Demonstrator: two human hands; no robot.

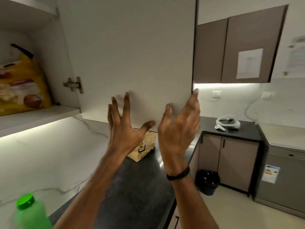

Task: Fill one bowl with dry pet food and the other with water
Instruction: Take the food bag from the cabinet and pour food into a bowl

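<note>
Both hands, left hand (125, 128) and right hand (179, 129), are open, empty by the cabinet door (132, 55). Left of it, yellow food bag (21, 83) looks floppy, heavyish; grab both sides low.

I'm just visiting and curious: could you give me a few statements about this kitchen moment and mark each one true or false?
1. The upper cabinet door stands open. True.
2. A yellow bag sits on the shelf inside the cabinet. True.
3. The right hand holds the green bottle. False: the bottle stands alone on the counter at lower left; the right hand is by the door's edge with open fingers.
4. The left hand wears a black wristband. False: the band is on the right wrist.
5. A white headset lies on the far black counter. True.
</note>
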